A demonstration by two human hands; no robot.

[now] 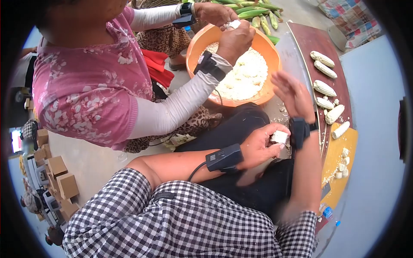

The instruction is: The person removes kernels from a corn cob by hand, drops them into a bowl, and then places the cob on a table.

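Observation:
My left hand [262, 146] is closed around a short piece of white corn cob [279, 137], held above my dark trousers. Beyond it, my right hand [294, 95] is raised beside the rim of an orange basin [276, 56], with its fingers stretched out and nothing in them. Loose white corn kernels [243, 79] fill the bottom of the basin. Across from me, a person in a pink floral top [86, 92] grips a piece of white corn [232, 25] in both hands over the basin.
To my right, several whole white corn cobs [323, 88] lie on a brown board [301, 36]. Short cob pieces [343, 167] and crumbs rest on a yellow board [350, 142]. A blue-capped bottle [329, 213] is nearby. Green-husked corn [254, 10] lies behind the basin; cardboard boxes [67, 185] stand left.

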